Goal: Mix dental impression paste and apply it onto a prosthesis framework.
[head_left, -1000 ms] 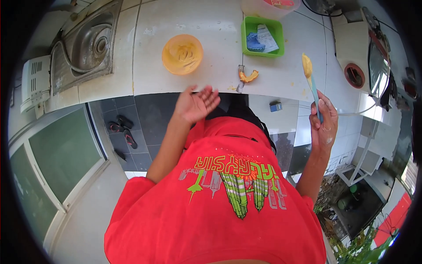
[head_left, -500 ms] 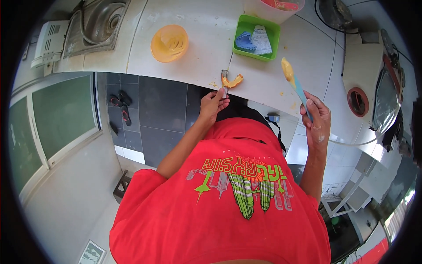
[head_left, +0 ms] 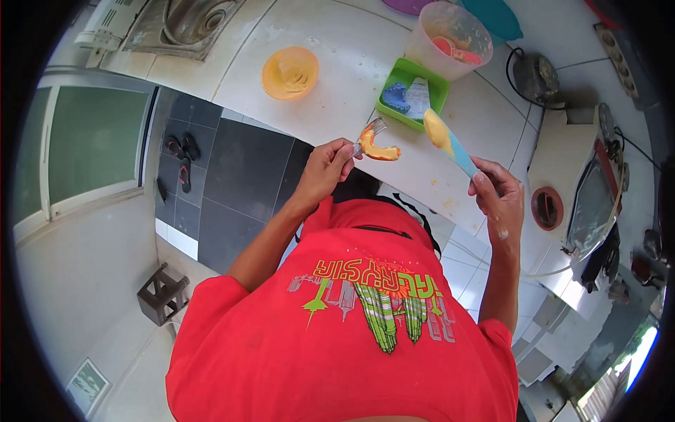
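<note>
My left hand (head_left: 325, 169) pinches the handle of a metal dental impression tray (head_left: 380, 151), whose curved part carries yellow-orange paste. It is held over the counter's front edge. In my right hand (head_left: 499, 193) is a mixing spatula (head_left: 460, 156) with a light blue handle. A lump of yellow paste (head_left: 436, 130) coats its raised end, to the right of the tray. Behind the hands stands a green box (head_left: 396, 117) holding a blue dental impression (head_left: 396, 97) and a printed paper slip (head_left: 418, 99). An orange bowl (head_left: 266, 79) smeared with yellow paste sits further left.
A cloudy plastic tub (head_left: 429, 53) with red items inside stands behind the green box. A metal sink (head_left: 186, 35) lies at the far left. On the right is a cream machine (head_left: 552, 158) with a round red-rimmed opening. Yellow crumbs (head_left: 434, 183) dot the counter (head_left: 330, 63).
The view has turned and shifted. My left hand has lifted the impression tray and tilted it. The spatula has come closer to the tray, still in my right hand.
</note>
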Demonstrator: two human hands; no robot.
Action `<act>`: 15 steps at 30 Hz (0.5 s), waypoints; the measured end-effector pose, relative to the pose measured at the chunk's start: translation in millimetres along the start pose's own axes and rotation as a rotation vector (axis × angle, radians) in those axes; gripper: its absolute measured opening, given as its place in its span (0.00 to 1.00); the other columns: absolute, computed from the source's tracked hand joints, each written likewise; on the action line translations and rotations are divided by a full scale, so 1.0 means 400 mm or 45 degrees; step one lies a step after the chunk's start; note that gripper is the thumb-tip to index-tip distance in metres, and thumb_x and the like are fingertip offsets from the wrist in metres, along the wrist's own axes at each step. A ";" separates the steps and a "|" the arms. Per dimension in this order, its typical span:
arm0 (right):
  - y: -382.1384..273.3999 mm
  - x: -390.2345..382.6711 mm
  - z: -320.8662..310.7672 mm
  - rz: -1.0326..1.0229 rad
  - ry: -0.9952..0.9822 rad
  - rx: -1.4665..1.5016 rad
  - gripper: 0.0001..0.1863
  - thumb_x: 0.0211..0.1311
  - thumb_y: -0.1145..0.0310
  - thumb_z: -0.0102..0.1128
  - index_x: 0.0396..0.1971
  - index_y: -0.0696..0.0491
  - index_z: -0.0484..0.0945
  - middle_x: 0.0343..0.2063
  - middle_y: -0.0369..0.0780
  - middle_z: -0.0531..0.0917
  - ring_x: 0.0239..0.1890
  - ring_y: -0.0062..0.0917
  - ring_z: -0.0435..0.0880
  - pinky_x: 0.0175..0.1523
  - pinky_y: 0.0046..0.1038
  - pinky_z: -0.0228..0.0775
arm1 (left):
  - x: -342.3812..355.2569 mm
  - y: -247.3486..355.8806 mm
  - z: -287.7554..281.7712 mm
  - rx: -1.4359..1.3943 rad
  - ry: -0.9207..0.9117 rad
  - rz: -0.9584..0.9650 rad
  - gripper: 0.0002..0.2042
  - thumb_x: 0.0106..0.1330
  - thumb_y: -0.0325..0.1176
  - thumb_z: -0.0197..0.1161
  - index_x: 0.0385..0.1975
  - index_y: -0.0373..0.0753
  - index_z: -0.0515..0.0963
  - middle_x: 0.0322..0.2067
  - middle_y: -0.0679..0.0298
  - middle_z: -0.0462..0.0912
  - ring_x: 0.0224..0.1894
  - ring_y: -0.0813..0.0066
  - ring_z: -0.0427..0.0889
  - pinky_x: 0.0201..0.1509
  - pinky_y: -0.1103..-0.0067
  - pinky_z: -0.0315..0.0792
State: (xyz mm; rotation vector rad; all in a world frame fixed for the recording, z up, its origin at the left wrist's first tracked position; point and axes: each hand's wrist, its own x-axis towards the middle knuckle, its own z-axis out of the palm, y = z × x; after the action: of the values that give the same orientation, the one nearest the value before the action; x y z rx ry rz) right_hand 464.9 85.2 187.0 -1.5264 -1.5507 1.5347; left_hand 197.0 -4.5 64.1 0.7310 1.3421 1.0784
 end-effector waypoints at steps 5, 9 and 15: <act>-0.118 -0.022 -0.017 -0.397 -0.008 -0.359 0.12 0.59 0.69 0.63 0.42 0.58 0.82 0.24 0.37 0.82 0.25 0.16 0.77 0.30 0.18 0.69 | -0.013 0.146 0.000 -0.099 -0.186 0.229 0.16 0.75 0.39 0.46 0.33 0.33 0.75 0.16 0.77 0.60 0.19 0.90 0.54 0.22 0.87 0.50; -0.192 -0.037 -0.017 -0.701 0.005 -0.588 0.11 0.57 0.73 0.64 0.40 0.58 0.82 0.24 0.38 0.83 0.23 0.18 0.78 0.31 0.18 0.70 | -0.043 0.241 0.004 -0.030 -0.133 0.325 0.16 0.74 0.40 0.47 0.33 0.33 0.74 0.17 0.77 0.58 0.20 0.90 0.52 0.22 0.87 0.48; -0.249 -0.059 -0.018 -1.006 -0.028 -0.865 0.13 0.52 0.78 0.65 0.40 0.56 0.83 0.19 0.39 0.79 0.18 0.18 0.75 0.23 0.19 0.63 | -0.073 0.293 0.005 0.031 -0.055 0.438 0.15 0.74 0.39 0.49 0.31 0.33 0.72 0.18 0.77 0.56 0.20 0.89 0.50 0.22 0.86 0.47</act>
State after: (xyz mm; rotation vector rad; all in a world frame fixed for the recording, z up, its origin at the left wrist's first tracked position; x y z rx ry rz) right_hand 441.5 91.5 286.7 -0.9365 -2.4342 0.6003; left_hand 179.7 12.7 182.5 1.0238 1.2205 1.3097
